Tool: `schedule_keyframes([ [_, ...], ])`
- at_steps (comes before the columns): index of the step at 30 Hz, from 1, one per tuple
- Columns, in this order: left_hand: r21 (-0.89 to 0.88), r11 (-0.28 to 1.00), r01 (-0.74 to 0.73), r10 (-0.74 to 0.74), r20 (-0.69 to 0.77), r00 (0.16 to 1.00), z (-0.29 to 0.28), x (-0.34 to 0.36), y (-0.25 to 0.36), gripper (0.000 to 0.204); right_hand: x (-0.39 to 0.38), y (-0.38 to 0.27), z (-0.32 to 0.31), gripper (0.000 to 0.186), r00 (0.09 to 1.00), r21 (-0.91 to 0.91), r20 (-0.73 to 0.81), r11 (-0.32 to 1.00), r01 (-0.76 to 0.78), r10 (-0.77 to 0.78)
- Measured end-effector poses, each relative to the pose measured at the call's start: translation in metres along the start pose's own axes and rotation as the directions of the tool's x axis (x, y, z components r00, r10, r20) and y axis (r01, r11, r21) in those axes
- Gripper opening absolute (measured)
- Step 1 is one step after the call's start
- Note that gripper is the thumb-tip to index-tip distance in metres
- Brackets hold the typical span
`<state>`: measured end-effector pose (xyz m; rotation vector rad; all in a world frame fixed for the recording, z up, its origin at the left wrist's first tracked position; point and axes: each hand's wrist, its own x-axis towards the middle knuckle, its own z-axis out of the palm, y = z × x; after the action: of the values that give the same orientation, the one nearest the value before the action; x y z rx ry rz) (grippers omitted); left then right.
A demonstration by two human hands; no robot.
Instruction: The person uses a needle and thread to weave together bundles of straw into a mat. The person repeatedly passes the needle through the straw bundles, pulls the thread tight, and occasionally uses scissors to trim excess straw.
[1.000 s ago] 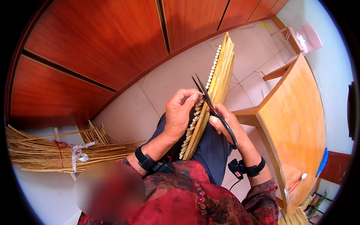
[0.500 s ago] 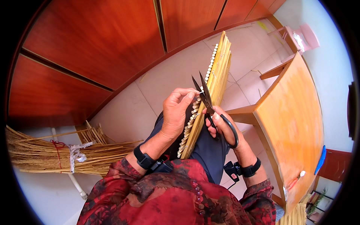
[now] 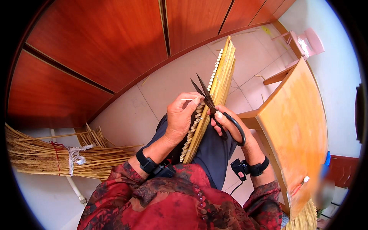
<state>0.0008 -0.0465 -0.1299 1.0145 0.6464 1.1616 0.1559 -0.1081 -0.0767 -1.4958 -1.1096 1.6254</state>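
A row of pale yellow plant stalks [image 3: 219, 79], bound side by side with thin ties, lies slanting over my lap with its round cut ends facing left. My left hand [image 3: 179, 118] pinches a thin white thread [image 3: 186, 99] at the left edge of the stalks. My right hand [image 3: 226, 119] grips black-handled scissors [image 3: 208, 99] from the right. Their dark blades stand apart, tips pointing up and left, close to my left fingertips and the thread. Whether the blades touch the thread I cannot tell.
On the left lies a bundle of dry stalks [image 3: 36, 153] tied with red string and white cloth. A wooden table [image 3: 295, 126] stands at right, with a red-handled tool [image 3: 299, 186] on it. Behind are a pink chair [image 3: 315, 41] and reddish wooden cabinets [image 3: 96, 42].
The scissors have tilted slightly left, blades still apart. Both hands keep their grips near the thread. The view has shifted a little, and a blurred shape now shows beyond the table at lower right.
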Motion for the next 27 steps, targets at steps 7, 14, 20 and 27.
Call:
schedule_keyframes([
  [7,0.06,0.998,0.013,-0.013,0.005,1.0,0.004,-0.005,0.008,0.007,0.005,-0.007,0.002,0.035,0.99,0.176,-0.025,0.975,-0.133,0.139],
  [14,0.003,0.998,0.066,-0.066,0.014,0.998,-0.018,0.001,0.02,0.01,-0.031,0.02,0.007,0.047,0.998,0.194,-0.042,0.98,-0.042,0.051],
  [20,0.147,0.988,0.037,-0.03,-0.054,0.998,-0.034,-0.012,0.033,0.01,-0.114,0.026,0.004,0.049,0.905,0.041,-0.424,0.998,0.048,-0.026],
  [27,0.135,0.988,0.074,-0.086,0.086,0.993,-0.048,-0.033,0.033,0.009,-0.236,0.085,-0.118,0.043,0.096,-0.319,-0.946,0.826,-0.465,-0.311],
])
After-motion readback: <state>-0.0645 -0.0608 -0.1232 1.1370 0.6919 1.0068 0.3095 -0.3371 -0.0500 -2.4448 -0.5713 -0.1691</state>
